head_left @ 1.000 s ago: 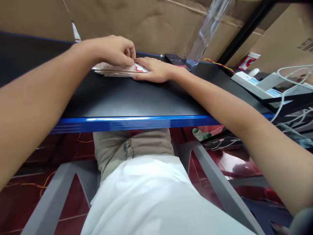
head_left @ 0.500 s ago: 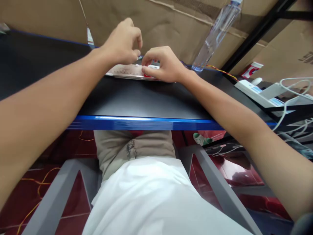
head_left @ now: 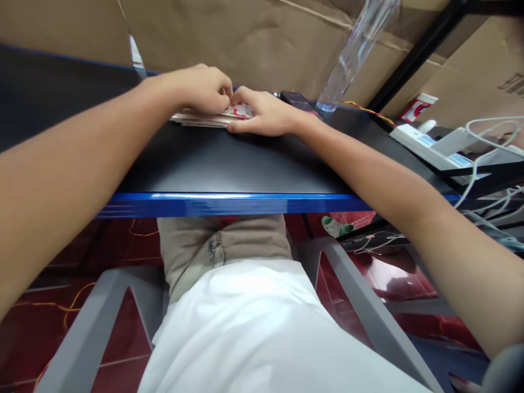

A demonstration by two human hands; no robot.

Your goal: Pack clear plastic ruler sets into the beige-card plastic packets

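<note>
A flat stack of thin packets [head_left: 204, 118], pale with a red and white patch, lies on the black table [head_left: 229, 164] near its far edge. My left hand [head_left: 200, 90] rests curled on top of the stack, fingertips pinched at its right end. My right hand [head_left: 262, 113] lies against the stack's right end, fingers pressed down on the red and white part and thumb along the table. The fingertips of both hands meet over the stack. What the fingertips pinch is too small to name.
A dark phone [head_left: 297, 100] and a clear plastic bottle [head_left: 352, 49] stand just right of my hands. Cardboard [head_left: 254, 38] lines the back. A white power strip [head_left: 434, 147] with white cables [head_left: 487, 158] lies at the right. The table has a blue front edge [head_left: 229, 204].
Half a second ago both hands were lifted with fingertips pinching above the stack. Now they have come back down onto it, as one second ago.
</note>
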